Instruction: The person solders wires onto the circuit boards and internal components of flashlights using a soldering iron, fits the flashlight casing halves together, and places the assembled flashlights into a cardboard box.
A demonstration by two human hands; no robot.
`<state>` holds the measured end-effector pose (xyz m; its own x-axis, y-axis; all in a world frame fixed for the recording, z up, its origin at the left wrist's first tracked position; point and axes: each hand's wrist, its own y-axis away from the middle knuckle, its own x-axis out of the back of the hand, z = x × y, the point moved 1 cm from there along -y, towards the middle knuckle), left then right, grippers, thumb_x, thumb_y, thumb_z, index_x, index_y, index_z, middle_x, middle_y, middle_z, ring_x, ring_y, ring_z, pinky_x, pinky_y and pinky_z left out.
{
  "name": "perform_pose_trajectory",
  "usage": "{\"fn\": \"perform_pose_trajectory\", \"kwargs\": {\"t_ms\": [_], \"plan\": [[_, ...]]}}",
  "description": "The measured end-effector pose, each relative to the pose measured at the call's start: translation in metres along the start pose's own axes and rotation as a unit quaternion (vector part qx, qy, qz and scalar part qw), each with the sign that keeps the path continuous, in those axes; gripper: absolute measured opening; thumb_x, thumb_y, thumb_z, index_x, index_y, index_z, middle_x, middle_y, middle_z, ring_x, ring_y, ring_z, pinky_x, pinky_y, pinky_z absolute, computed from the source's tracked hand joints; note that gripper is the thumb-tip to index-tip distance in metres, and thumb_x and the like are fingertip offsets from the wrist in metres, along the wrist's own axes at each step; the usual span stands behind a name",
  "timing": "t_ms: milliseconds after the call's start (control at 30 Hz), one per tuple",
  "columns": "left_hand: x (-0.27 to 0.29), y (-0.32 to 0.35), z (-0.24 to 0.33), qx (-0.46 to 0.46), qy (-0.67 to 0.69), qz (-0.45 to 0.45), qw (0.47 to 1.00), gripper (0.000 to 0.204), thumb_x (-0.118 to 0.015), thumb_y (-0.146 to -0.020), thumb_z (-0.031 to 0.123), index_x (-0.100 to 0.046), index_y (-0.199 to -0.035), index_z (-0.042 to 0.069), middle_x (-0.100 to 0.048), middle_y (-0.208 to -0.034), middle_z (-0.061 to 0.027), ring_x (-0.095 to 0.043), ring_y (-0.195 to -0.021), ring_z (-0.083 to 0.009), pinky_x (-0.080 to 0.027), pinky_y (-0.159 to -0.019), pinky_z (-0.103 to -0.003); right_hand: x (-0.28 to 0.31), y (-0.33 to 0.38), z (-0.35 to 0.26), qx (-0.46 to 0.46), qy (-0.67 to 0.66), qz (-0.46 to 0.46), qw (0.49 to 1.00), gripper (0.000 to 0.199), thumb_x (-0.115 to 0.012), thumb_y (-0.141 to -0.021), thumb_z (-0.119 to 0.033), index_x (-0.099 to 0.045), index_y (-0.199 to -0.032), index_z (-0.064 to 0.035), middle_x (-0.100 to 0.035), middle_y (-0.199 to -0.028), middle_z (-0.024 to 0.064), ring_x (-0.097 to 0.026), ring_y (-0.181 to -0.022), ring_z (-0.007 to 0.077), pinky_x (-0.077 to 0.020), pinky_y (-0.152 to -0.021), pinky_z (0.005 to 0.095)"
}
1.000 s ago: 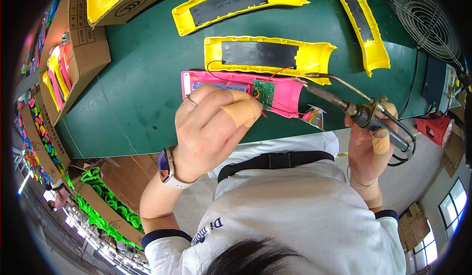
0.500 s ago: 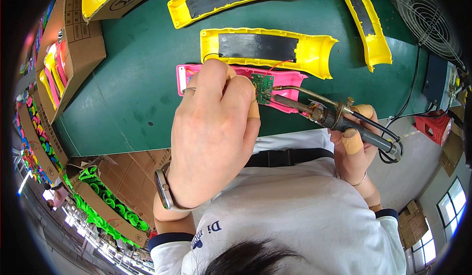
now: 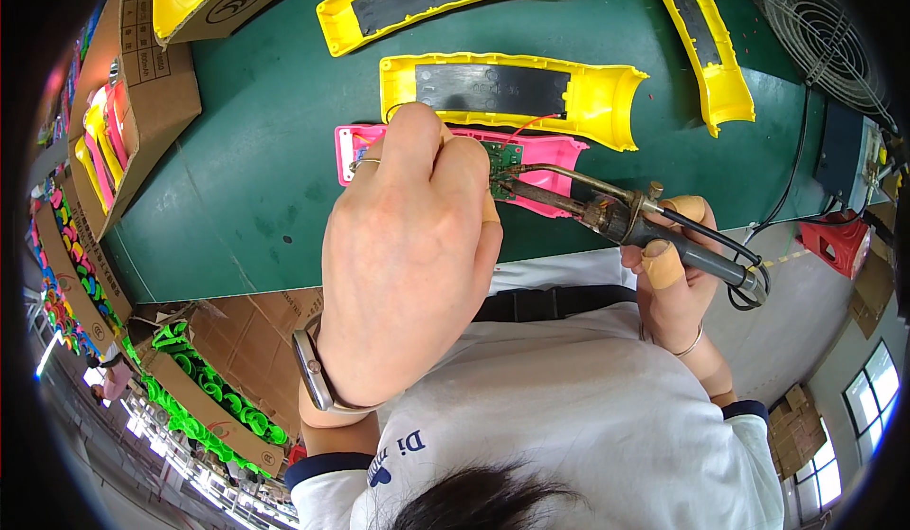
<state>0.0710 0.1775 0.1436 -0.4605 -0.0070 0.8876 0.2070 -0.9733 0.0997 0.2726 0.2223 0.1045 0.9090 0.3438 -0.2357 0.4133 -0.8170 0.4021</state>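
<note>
Soldering step in hand, judged from tool and board positions.

Position: pink plastic shell flat on the green bench mat, near edge, just nearside of a yellow shell. Small green circuit board seated in the pink shell, right of centre, with a thin red wire arching off it.

Left hand: laid over the left half of the pink shell, fingers curled together and pressed down beside the board; whether anything is pinched under the fingertips cannot be told, being hidden by the hand itself.

Right hand: fingers clamped around the dark handle of the soldering iron, tip resting at the board's near edge.

Recommended technique:
- Keep the shell pinned flat to prevent board shift.
- Hold the tip on the joint only, clear of the pink plastic wall, likely to melt on contact.
- Keep left fingertips apart from the hot shaft.
- Route the iron's cable away to the right, off the work.
</note>
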Motion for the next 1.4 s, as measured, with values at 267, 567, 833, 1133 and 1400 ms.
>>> {"fn": "perform_pose_trajectory", "kwargs": {"t_ms": [267, 567, 833, 1133, 1400], "plan": [[0.000, -0.001, 0.001, 0.013, 0.007, -0.013, 1.000, 0.017, -0.060, -0.060, -0.004, -0.048, -0.070, 0.003, -0.045, -0.078, -0.0097, -0.051, -0.066, -0.0285, -0.043, -0.056, -0.036, -0.001, 0.003, -0.001, 0.024, 0.019, -0.007, 1.000, 0.030, -0.062, -0.074, -0.006, -0.045, -0.097, 0.0016, -0.055, -0.081, 0.0094, -0.057, -0.066, 0.0134, -0.0468, -0.061, 0.0229], [0.001, -0.001, 0.001, 0.013, 0.004, -0.013, 1.000, 0.017, -0.060, -0.060, -0.003, -0.048, -0.071, 0.003, -0.044, -0.079, -0.0099, -0.051, -0.066, -0.0290, -0.043, -0.055, -0.036, 0.012, -0.017, -0.008, 0.122, -0.043, 0.037, 0.991, 0.032, -0.060, -0.080, -0.023, -0.045, -0.098, -0.0018, -0.050, -0.065, 0.0050, -0.045, -0.054, 0.0098, -0.0387, -0.055, 0.0253], [0.001, 0.002, -0.003, -0.023, 0.013, -0.009, 1.000, 0.019, -0.061, -0.060, -0.003, -0.050, -0.073, 0.004, -0.044, -0.080, -0.0096, -0.051, -0.066, -0.0277, -0.043, -0.055, -0.035, 0.018, -0.026, -0.013, 0.139, -0.053, 0.001, 0.989, 0.031, -0.059, -0.081, -0.025, -0.045, -0.099, -0.0037, -0.049, -0.065, 0.0034, -0.045, -0.055, 0.0090, -0.0381, -0.060, 0.0270], [-0.001, 0.002, -0.008, -0.053, 0.032, -0.002, 0.998, 0.019, -0.062, -0.060, -0.003, -0.049, -0.073, 0.002, -0.046, -0.087, -0.0099, -0.052, -0.070, -0.0274, -0.045, -0.058, -0.033, 0.017, -0.025, -0.017, 0.147, -0.042, 0.015, 0.988, 0.032, -0.062, -0.078, -0.021, -0.046, -0.096, -0.0005, -0.052, -0.075, 0.0047, -0.050, -0.056, 0.0103, -0.0432, -0.057, 0.0269], [0.003, -0.001, 0.000, -0.016, 0.024, -0.009, 1.000, 0.018, -0.060, -0.059, -0.004, -0.047, -0.071, 0.002, -0.045, -0.084, -0.0098, -0.051, -0.068, -0.0285, -0.044, -0.056, -0.035, 0.007, -0.007, -0.011, 0.035, -0.008, -0.037, 0.999, 0.030, -0.065, -0.072, -0.005, -0.046, -0.094, 0.0018, -0.055, -0.082, 0.0088, -0.058, -0.066, 0.0135, -0.0484, -0.060, 0.0238]]}}
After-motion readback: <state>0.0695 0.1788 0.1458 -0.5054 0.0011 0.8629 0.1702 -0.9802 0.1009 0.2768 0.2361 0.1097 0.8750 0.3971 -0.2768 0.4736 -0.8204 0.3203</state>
